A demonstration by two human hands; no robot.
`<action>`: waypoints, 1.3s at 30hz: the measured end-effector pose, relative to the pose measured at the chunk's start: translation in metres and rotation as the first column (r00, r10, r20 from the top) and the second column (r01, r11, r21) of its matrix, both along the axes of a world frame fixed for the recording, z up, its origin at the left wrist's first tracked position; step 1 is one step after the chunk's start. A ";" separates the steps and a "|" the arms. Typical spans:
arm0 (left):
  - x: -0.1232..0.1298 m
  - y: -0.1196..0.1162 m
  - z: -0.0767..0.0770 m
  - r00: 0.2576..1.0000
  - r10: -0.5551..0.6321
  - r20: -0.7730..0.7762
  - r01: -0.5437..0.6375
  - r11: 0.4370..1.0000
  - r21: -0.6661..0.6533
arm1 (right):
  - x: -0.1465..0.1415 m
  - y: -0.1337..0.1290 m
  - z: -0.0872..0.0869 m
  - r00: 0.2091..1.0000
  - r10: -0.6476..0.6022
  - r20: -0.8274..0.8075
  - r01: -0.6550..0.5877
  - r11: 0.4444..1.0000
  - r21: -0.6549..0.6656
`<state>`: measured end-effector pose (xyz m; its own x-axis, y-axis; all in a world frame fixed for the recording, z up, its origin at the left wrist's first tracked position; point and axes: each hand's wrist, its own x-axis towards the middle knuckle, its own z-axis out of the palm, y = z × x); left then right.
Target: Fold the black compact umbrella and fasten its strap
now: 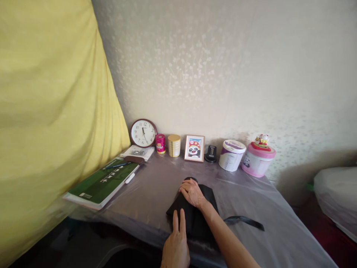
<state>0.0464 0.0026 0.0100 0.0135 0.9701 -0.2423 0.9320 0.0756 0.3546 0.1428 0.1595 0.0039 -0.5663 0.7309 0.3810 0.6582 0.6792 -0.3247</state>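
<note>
A black umbrella [209, 197], loosely folded with its fabric panels spread flat, lies near the table's front edge. Its dark strap [245, 221] trails out to the right. My right hand [192, 191] reaches across it, fingers together and bent over the far end, where a dark rounded tip pokes out. Closer to me, my left hand [177, 238] has two fingers stretched out and slightly apart against the near left fabric. The other fingers of that hand are mostly hidden. Both forearms cover part of the black fabric.
Left on the table [156, 193] are a green book [108, 182] and a white marker [129, 178]. Along the wall stand a clock [143, 133], a pink can [160, 143], a yellow-lidded jar [174, 146], a panda picture frame [194, 148] and two tubs [232, 156]. A yellow curtain [55, 93] hangs left.
</note>
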 end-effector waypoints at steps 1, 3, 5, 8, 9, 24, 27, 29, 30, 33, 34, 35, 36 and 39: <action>0.000 0.000 0.000 1.000 0.007 0.000 -0.007 1.000 -0.005 | 0.000 0.005 -0.001 1.000 -0.030 -0.001 0.030 1.000 -0.010; 0.000 0.001 0.001 1.000 0.015 0.006 -0.015 1.000 -0.012 | 0.001 0.016 -0.003 0.996 -0.089 -0.011 0.088 0.996 -0.031; 0.000 0.001 0.001 1.000 0.018 0.013 -0.018 1.000 -0.006 | 0.001 0.024 -0.005 0.990 -0.139 -0.029 0.137 0.989 -0.047; 0.001 0.001 0.005 1.000 0.024 0.014 -0.024 1.000 -0.006 | 0.002 0.034 -0.006 0.980 -0.192 -0.056 0.189 0.981 -0.053; 0.001 0.001 0.006 1.000 0.025 0.010 -0.024 1.000 -0.011 | 0.003 0.036 -0.007 0.974 -0.215 -0.067 0.212 0.976 -0.051; 0.003 -0.005 0.008 1.000 0.007 0.005 -0.007 0.999 0.041 | 0.118 -0.019 -0.043 0.716 -0.668 -0.204 0.651 0.744 -0.150; 0.003 -0.006 0.005 1.000 0.012 0.000 -0.012 0.998 0.069 | 0.122 -0.030 -0.043 0.715 -0.678 -0.171 0.626 0.730 -0.275; 0.003 -0.007 0.005 1.000 0.006 -0.001 -0.006 0.996 0.085 | 0.121 -0.035 -0.038 0.714 -0.674 -0.192 0.590 0.726 -0.353; 0.003 -0.008 0.006 1.000 0.003 -0.002 -0.003 0.996 0.088 | 0.119 -0.037 -0.035 0.718 -0.661 -0.217 0.561 0.734 -0.382; 0.003 -0.009 0.011 1.000 0.003 -0.007 -0.002 0.997 0.076 | 0.114 -0.042 -0.025 0.722 -0.614 -0.320 0.468 0.773 -0.428; 0.004 -0.010 0.012 1.000 0.006 -0.008 -0.005 0.998 0.068 | 0.112 -0.044 -0.023 0.713 -0.609 -0.348 0.449 0.777 -0.441; 0.004 -0.010 0.014 1.000 0.010 -0.008 -0.010 0.998 0.059 | 0.109 -0.045 -0.020 0.700 -0.612 -0.369 0.437 0.775 -0.456; 0.004 -0.011 0.015 1.000 0.015 -0.005 -0.015 0.998 0.053 | 0.107 -0.047 -0.018 0.685 -0.620 -0.382 0.429 0.768 -0.476; 0.005 -0.012 0.015 1.000 0.021 0.010 -0.021 0.999 0.050 | 0.098 -0.052 -0.013 0.664 -0.638 -0.390 0.391 0.741 -0.546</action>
<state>0.0511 -0.0097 0.0248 -0.0051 0.9812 -0.1930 0.9270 0.0771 0.3672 0.2407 0.1078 -0.0088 0.1528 0.9827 0.1043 0.4959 0.0150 -0.8683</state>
